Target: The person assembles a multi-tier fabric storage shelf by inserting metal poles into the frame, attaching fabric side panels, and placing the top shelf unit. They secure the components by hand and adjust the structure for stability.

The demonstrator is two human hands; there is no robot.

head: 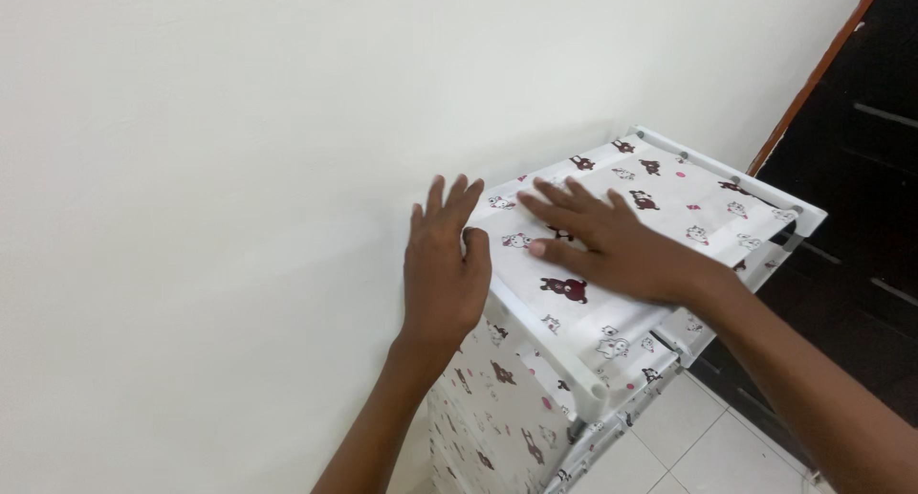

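Pressing flat right hand [612, 245] on fabric wardrobe top [688, 202]; left hand [442, 274] open beside.

On your left the white wall [239, 121] runs flush along the far side of the fabric-covered rack [669, 202], so nothing passes between them. Your left hand [442, 274] blocks the near-left corner and your right hand [612, 241] lies flat across the top's middle. The top's far right end and the tiled floor [708, 437] below on the right lie open, bounded by the dark door [861, 169].
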